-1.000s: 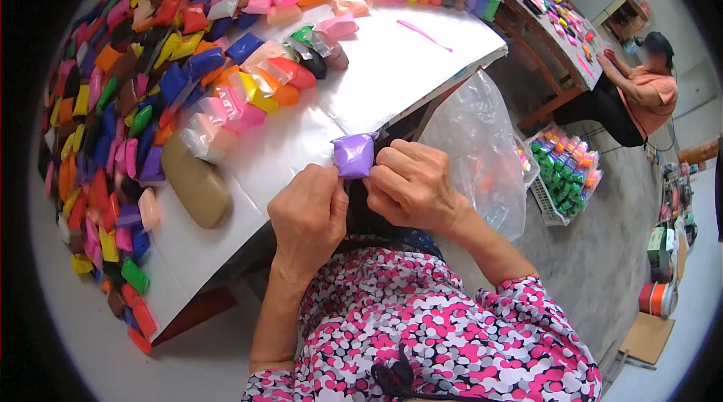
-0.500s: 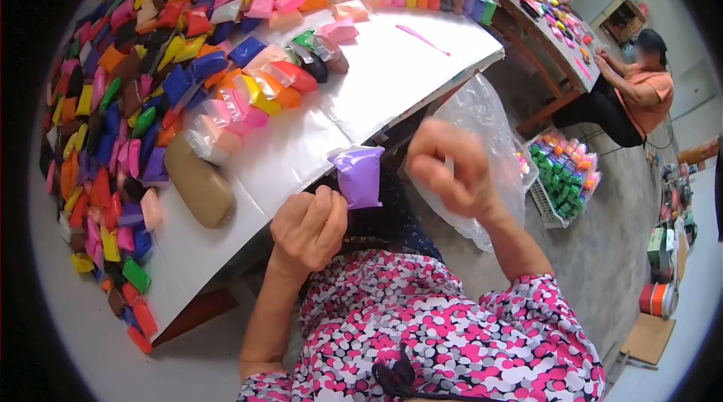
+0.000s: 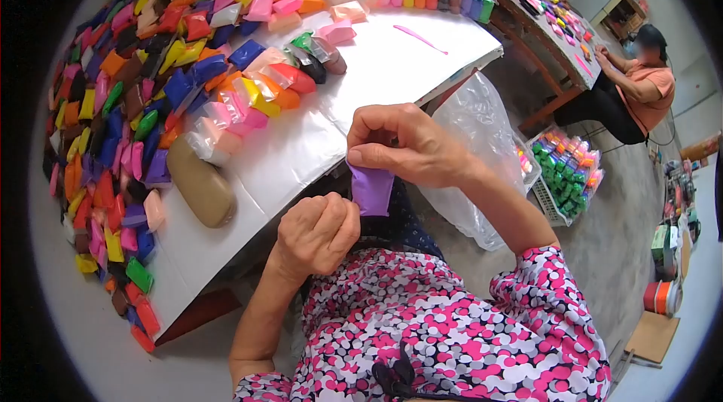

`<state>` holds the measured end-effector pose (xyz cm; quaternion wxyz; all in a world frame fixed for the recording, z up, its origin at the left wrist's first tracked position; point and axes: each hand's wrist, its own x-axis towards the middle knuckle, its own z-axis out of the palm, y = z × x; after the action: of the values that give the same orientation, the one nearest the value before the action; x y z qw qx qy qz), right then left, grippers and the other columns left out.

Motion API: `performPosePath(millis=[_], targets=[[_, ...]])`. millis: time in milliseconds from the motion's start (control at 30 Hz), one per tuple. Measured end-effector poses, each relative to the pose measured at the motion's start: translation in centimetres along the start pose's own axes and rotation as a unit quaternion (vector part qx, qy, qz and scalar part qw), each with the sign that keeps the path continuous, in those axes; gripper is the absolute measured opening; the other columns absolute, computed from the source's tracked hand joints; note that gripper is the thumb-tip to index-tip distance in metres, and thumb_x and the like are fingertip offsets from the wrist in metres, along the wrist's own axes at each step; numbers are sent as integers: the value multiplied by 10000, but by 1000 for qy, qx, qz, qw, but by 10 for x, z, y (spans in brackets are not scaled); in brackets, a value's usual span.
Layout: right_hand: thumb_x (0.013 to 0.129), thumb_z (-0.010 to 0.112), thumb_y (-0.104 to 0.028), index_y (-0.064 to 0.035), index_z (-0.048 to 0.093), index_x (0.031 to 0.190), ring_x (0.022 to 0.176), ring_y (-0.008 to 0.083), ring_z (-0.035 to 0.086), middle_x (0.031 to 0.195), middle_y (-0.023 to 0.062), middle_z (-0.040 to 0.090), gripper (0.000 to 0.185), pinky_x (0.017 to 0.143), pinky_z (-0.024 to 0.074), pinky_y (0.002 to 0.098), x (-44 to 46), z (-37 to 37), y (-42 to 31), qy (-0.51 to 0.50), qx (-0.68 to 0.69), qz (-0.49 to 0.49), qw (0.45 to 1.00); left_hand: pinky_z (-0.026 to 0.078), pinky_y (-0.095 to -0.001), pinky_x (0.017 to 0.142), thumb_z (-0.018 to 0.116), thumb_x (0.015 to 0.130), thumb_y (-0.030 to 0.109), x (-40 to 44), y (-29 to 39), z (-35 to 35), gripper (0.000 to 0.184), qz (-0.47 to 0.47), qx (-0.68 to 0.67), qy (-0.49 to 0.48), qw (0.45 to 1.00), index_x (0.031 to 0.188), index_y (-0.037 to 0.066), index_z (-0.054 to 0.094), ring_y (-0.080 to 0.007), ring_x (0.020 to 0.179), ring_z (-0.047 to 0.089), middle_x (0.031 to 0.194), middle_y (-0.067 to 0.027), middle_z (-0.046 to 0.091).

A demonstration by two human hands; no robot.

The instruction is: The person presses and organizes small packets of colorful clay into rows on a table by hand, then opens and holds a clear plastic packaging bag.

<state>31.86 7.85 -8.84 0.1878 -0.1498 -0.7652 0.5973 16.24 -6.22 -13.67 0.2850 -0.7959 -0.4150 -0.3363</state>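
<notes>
A small purple plastic packet (image 3: pixel 372 193) hangs in front of my body, just off the table's near edge. My left hand (image 3: pixel 318 238) is closed at its left side, fingers curled in a fist-like pinch. From above, my right hand (image 3: pixel 413 147) pinches the packet's top edge between thumb and fingers, hiding that edge. On the table nearby lie a row of filled packets in clear wrap (image 3: pixel 252 101) and a brown oval case (image 3: pixel 200 182).
A heap of coloured packets (image 3: pixel 113 131) covers the left of the white table (image 3: pixel 309 135). A pink strip (image 3: pixel 420 39) lies farther right. Beside me are a clear plastic bag (image 3: pixel 482 123) and a basket of packets (image 3: pixel 556 202). Another person (image 3: pixel 648 86) sits at a second table.
My right hand has come in leftward from over the plastic bag and taken the top of the purple packet. My left hand and the packet have shifted slightly right.
</notes>
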Motion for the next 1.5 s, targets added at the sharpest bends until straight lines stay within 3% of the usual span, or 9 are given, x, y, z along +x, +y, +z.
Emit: performPosePath(millis=[133,233,300,533,833,933,1033,1200,1500], targets=[[874,653,-107,1,582,869,643,63,483,705,26,532,130,579,401,255,-5,14,13,182,-270,-209,922,400,-283,478,622,722,10,0,-2,2,128,-22,-26,1,999,842,-24,593,-185,570,509,715,-84,524],[871,632,-129,18,579,841,595,164,528,684,81,567,160,582,437,312,-10,13,13,140,-134,-91,977,393,-296,472,643,695,-9,-2,-2,2,172,-44,-54,3,998,857,-29,588,-199,559,498,714,-86,509],[928,584,-162,10,570,831,609,103,479,660,26,516,198,575,415,272,-9,-2,16,26,54,11,998,393,-305,474,656,677,-20,-4,0,2,206,-60,-74,6,995,870,-29,587,-210,559,495,725,-91,509],[934,593,-181,8,576,830,623,75,461,634,9,503,216,555,397,273,-17,-12,29,-26,-17,-23,999,405,-333,492,662,667,-32,-8,-2,3,242,-82,-95,5,992,896,-30,582,-236,581,503,748,-106,520],[901,615,-144,28,568,848,615,265,568,693,154,575,186,580,444,353,-26,-10,19,49,-131,-51,989,417,-366,515,647,698,-55,-3,1,1,207,-151,-169,-20,974,888,-20,573,-279,601,526,721,-108,525],[921,621,-166,4,575,868,606,186,552,689,86,566,184,573,432,317,-27,-7,28,196,-143,-92,966,414,-385,520,631,733,-68,1,1,6,170,-192,-184,-3,964,881,-16,566,-296,603,526,696,-119,507],[872,646,-169,-6,571,806,619,303,582,686,133,563,192,570,455,405,-44,0,16,195,-301,-182,916,411,-392,521,624,758,-75,1,1,8,148,-221,-191,-11,956,878,-14,563,-302,608,534,689,-126,502],[724,739,-298,-73,560,734,675,228,550,750,66,539,288,587,444,340,-51,23,19,154,-468,-244,835,413,-391,524,627,769,-69,5,0,12,136,-248,-203,-29,947,876,-15,564,-309,605,537,689,-135,508],[669,690,-102,-68,526,691,626,202,523,665,47,479,169,543,434,316,-40,37,40,231,-465,-253,816,366,-327,493,605,796,-63,7,-1,14,94,-257,-213,-37,942,864,-15,561,-225,527,467,664,-108,469]])
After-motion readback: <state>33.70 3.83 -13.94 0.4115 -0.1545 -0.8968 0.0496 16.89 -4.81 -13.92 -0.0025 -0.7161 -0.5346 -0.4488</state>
